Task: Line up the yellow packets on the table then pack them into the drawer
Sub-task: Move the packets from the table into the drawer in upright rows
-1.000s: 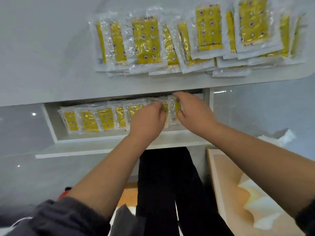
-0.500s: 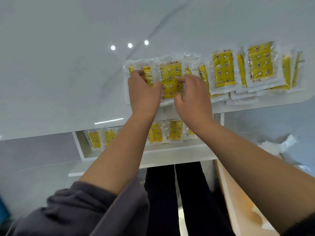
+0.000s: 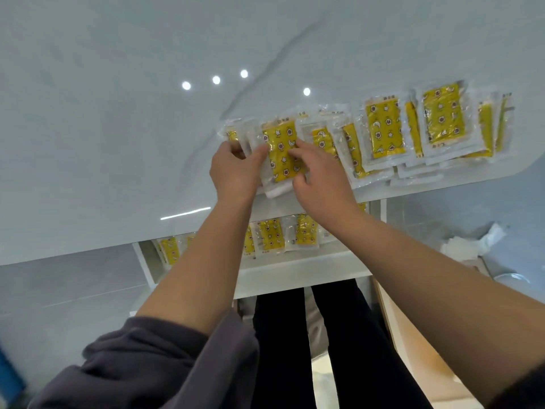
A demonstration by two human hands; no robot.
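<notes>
Yellow packet [image 3: 282, 154] pinched btwn left hand [image 3: 236, 169] & right hand [image 3: 320, 175], long axis pointing away across desk [image 3: 103, 128], above drawer [image 3: 295, 273].

One camera only, worn on my head, wide-angled, looking forward and steeply down. It sits close over the white table [image 3: 118, 143], whose near edge crosses the frame at a slant. Below that edge it sees into the open drawer [image 3: 295, 273], then my own dark trousers [image 3: 295, 349] straight beneath. My forearms enter from the bottom corners, large and near.
</notes>
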